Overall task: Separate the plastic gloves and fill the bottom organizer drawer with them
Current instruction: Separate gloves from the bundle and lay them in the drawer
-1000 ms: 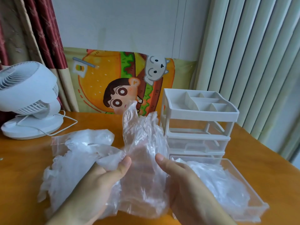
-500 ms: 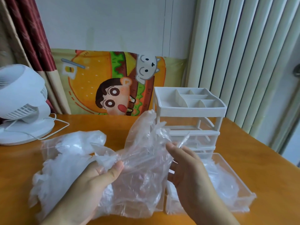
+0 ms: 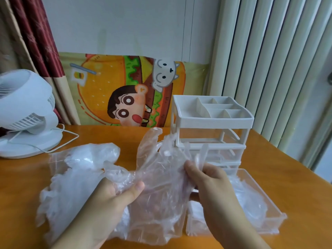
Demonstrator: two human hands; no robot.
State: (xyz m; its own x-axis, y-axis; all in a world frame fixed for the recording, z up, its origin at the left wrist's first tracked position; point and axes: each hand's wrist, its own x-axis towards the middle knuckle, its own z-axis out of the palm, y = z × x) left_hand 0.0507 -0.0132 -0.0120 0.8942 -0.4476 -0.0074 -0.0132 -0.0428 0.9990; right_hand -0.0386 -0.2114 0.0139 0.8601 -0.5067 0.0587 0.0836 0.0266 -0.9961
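Progress: part done, as I judge it. Some gloves already lie in the pulled-out drawer (image 3: 265, 193), but it is not full, and a good heap waits to be separated.
Step in hand: peeling one glove off a clump held up between the two hands.
Left hand (image 3: 109, 200): its grip is closed, thumb pressed over a bunch of thin clear plastic gloves (image 3: 158, 177), pinching the clump near its middle.
Right hand (image 3: 212, 184): its grip is closed too, fingers curled round the edge of the same clump, pulling a layer toward the drawer side.
Glove clump: between both grips, raised off the desk (image 3: 296, 177), glove fingers sticking upward beyond the hands.
Supply bag (image 3: 79, 169): a clear bag just outside the left grip, lying on the desk and stuffed with more gloves.
Bottom drawer: clear plastic, taken out of the organizer, lying on the desk just past the right grip; crumpled gloves cover part of its floor.
Organizer (image 3: 212, 126): white frame beyond the right grip, its divided top tray holding nothing visible; the upper slot looks hollow, and a clear drawer sits lower down.
Left to do: separate the remaining gloves, drop them in, slide the drawer home.
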